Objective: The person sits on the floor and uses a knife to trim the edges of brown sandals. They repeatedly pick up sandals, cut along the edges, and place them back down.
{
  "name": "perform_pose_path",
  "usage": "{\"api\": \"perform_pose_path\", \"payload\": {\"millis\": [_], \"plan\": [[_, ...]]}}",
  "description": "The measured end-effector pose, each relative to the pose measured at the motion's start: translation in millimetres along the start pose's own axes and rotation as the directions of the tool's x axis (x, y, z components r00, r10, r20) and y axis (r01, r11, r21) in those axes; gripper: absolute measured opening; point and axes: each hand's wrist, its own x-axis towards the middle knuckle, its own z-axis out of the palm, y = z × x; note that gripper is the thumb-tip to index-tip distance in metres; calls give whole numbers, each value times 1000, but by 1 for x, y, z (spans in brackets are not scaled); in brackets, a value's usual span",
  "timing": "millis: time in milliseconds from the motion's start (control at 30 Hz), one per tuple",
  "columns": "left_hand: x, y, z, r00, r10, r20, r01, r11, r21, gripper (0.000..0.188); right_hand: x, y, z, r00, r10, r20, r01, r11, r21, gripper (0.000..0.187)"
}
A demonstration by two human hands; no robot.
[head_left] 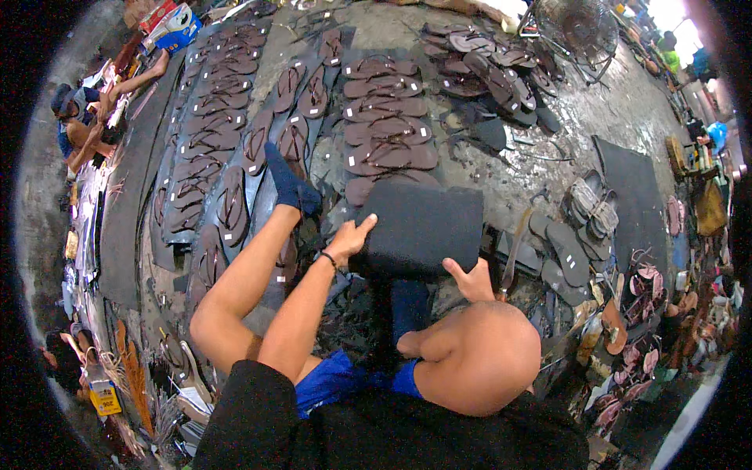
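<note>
Clock positions are taken from the black slab, with 12 o'clock pointing away from the wearer. The right hand (470,280), between 4 and 5 o'clock, pinches the near right corner: its thumb lies along the near edge, while its other fingers are mostly hidden by the slab. The left hand (350,237), at 9 o'clock, grips the opposite side, its thumb toward the upper face; the fingers beneath cannot be made out. The black slab (423,223), rectangular and matte, sits between both hands, ahead of the wearer's bent legs; its clearance from the floor cannot be told. The step in hand appears to be two-handed holding of this slab. Any next move calls, in judgement, for an even grip at both sides and a level face. Just beside the right hand, between 3 and 4 o'clock, stands a curved blade (514,254). Farther out at 3 o'clock lie grey soles (565,252), then a dark mat (636,211). Between 11 and 12 o'clock, a column of brown flip-flops (384,110) extends away, its nearest pair partly covered by the slab. At 1 o'clock lies a footwear pile (493,70); beyond it stands a fan (576,35).
</note>
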Motion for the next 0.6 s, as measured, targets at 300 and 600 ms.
{"api": "perform_pose_path", "payload": {"millis": [300, 600], "plan": [[-106, -21, 2, 931, 360, -55, -344, 919, 193, 65, 94, -27, 3, 989, 139, -50, -146, 968, -203, 61], [-8, -29, -13, 968, 150, -203, -174, 979, -108, 64, 15, 21, 10, 970, -142, 200, 153, 987, -40, 48]]}}
